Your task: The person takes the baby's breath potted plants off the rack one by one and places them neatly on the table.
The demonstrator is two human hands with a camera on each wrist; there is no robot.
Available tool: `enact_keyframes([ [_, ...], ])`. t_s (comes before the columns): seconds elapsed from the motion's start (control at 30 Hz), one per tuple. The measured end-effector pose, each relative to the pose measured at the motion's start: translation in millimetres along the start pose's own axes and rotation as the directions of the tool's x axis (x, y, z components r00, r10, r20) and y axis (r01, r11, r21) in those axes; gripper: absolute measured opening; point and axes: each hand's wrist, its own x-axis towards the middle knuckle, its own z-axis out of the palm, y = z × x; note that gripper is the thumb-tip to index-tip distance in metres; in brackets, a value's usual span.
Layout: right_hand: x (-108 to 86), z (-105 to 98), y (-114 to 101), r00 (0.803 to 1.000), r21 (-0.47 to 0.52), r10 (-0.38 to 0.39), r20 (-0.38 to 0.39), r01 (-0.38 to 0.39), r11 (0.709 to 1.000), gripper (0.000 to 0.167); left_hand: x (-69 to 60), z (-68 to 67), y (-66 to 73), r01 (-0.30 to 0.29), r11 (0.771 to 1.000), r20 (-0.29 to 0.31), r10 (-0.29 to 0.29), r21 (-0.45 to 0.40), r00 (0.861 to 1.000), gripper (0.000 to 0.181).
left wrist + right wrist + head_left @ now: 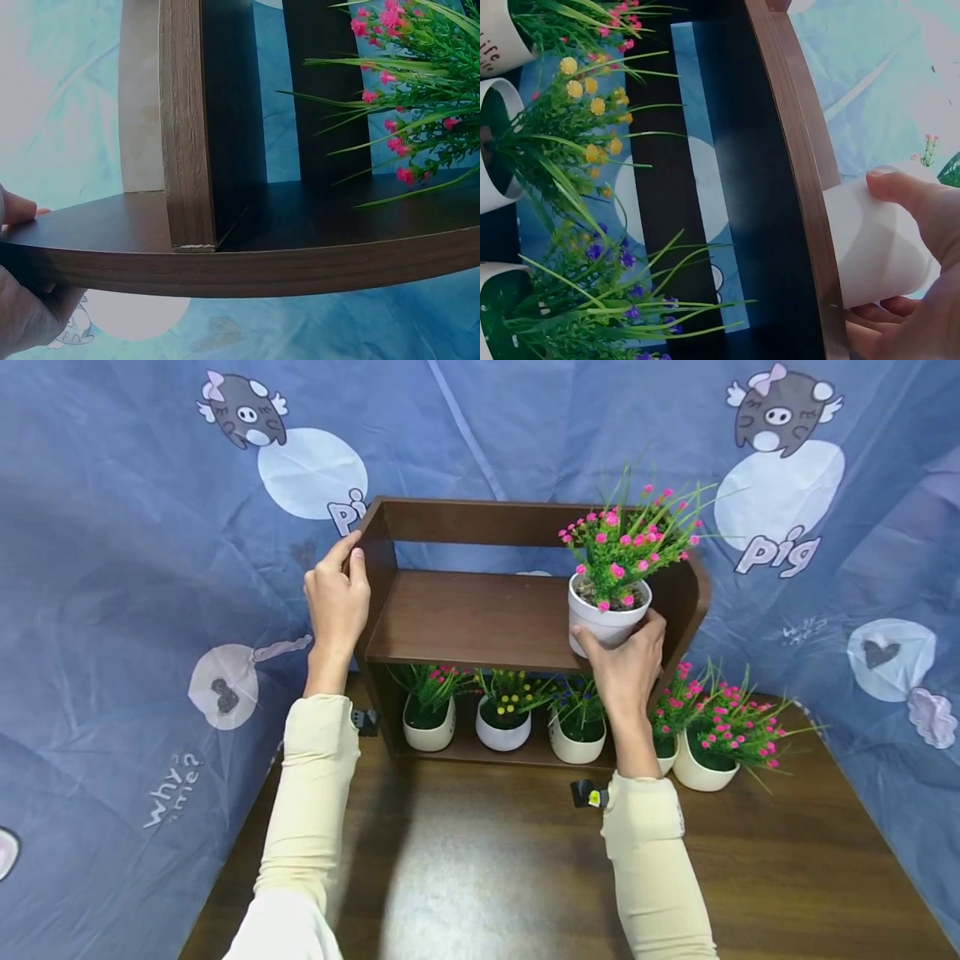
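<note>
A brown two-tier wooden shelf [472, 614] stands on the table against the cloth backdrop. My right hand [628, 664] grips a white pot [609, 617] with pink flowers [626, 543] at the right end of the upper tier. In the right wrist view the pot's base [877, 247] is at the board's front edge; whether it touches the board I cannot tell. My left hand [339, 597] holds the top of the shelf's left side panel [97, 225], thumb on one face and fingers on the other.
On the lower tier stand pots with pink [429, 727], yellow [504, 727] and blue-purple flowers [577, 739]. Right of the shelf, two more pink-flowered pots [705, 770] sit on the wooden table [480, 860]. Behind hangs a blue cloth [150, 568] with pig prints.
</note>
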Motion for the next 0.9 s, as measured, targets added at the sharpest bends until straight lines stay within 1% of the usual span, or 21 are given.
enact_keyframes([
  [0.17, -3.2, -7, 2, 0.999, 0.000, -0.032, 0.002, 0.032, 0.999, 0.084, 1.7, -0.1, 1.1, 0.002, 1.000, -0.001, -0.002, -0.002, 1.000, 0.031],
  [0.3, -10.1, -16, 1, 0.998, 0.012, -0.056, 0.032, 0.056, 0.998, 0.083, 1.8, -0.2, 1.9, 0.004, 1.000, -0.003, -0.004, 0.001, 1.000, 0.032],
  [0.47, -24.4, -30, 1, 0.993, 0.028, -0.088, 0.082, 0.086, 0.996, 0.083, -0.1, -0.3, 1.9, 0.007, 1.000, -0.002, -0.007, 0.003, 1.000, 0.032],
  [0.6, -36.3, -41, 2, 0.987, 0.037, -0.124, 0.104, 0.121, 0.992, 0.083, 0.0, 0.1, 1.7, 0.010, 1.000, -0.003, -0.010, 0.005, 1.000, 0.032],
  [0.7, -45.1, -48, 4, 0.981, 0.066, -0.157, 0.114, 0.150, 0.986, 0.083, 1.2, 0.2, 1.8, 0.008, 1.000, -0.009, -0.008, 0.004, 1.000, 0.032],
  [0.77, -51.5, -52, 6, 0.978, 0.100, -0.167, 0.126, 0.155, 0.983, 0.084, 1.9, 0.3, 1.9, 0.006, 1.000, -0.010, -0.006, -0.003, 1.000, 0.032],
  [0.9, -63.6, -55, 11, 0.971, 0.117, -0.181, 0.156, 0.164, 0.980, 0.080, 1.7, 0.5, 2.6, 0.012, 1.000, -0.016, -0.012, -0.006, 1.000, 0.031],
])
